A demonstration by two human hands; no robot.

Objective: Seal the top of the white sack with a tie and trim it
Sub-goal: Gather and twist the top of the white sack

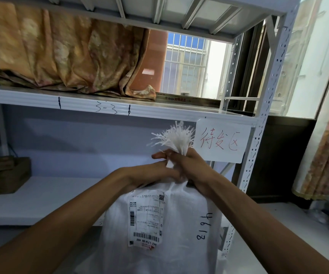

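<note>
A white woven sack [181,220] stands upright in front of me, with a shipping label [145,218] and black handwritten digits on its side. Its top is gathered into a neck, and a frayed white tuft [174,139] sticks up above my hands. My right hand [189,167] is wrapped around the gathered neck, thumb pointing left. My left hand [151,175] presses against the neck from the left, fingers closed on the bunched fabric just below the right hand. I cannot make out any tie or cutting tool.
A white metal shelving rack [120,107] stands right behind the sack, marked "3-3". A paper sign with red writing [222,140] hangs on its right post. Orange patterned cloth [64,56] lies on the upper shelf, a brown box [3,175] on the lower left shelf.
</note>
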